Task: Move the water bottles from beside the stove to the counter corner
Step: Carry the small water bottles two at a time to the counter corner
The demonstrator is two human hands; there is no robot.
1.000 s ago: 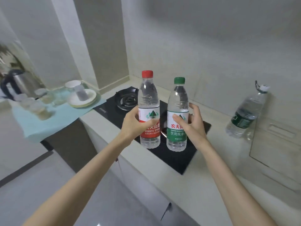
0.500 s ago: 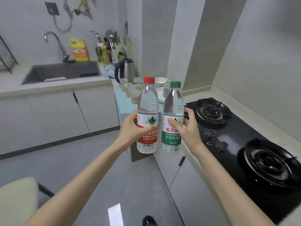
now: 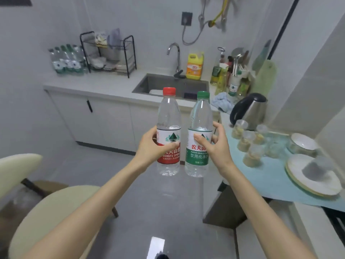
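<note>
At far left, a cream chair (image 3: 54,214) is standing on the grey floor (image 3: 168,212). Beyond it, a pack of green-capped bottles (image 3: 66,59) is sitting in the far left corner of the table (image 3: 104,85), just beside a black wire rack (image 3: 110,53). Right of the rack, a sink (image 3: 164,82) with a curved faucet (image 3: 174,52) is lying in the table, and a yellow detergent jug (image 3: 194,66) is standing at its back edge. In the foreground, the left hand (image 3: 151,148) is gripping the red-capped water bottle (image 3: 169,116), fingers and thumb wrapping its red label. Just beside it, the right hand (image 3: 216,146) is gripping the green-capped water bottle (image 3: 200,116) in the same way, thumb across the label front and fingers curling behind. Both bottles are being held roughly upright in the air above the floor, side by side and almost touching near their bases, resting on nothing. Further right, a steel kettle (image 3: 250,109) is standing on the table, with several small glasses (image 3: 248,143) near it on a pale blue mat (image 3: 270,178). A white bowl (image 3: 302,144) and stacked white plates (image 3: 298,176) are lying at the mat's right end; the object on the plates is blurred.
</note>
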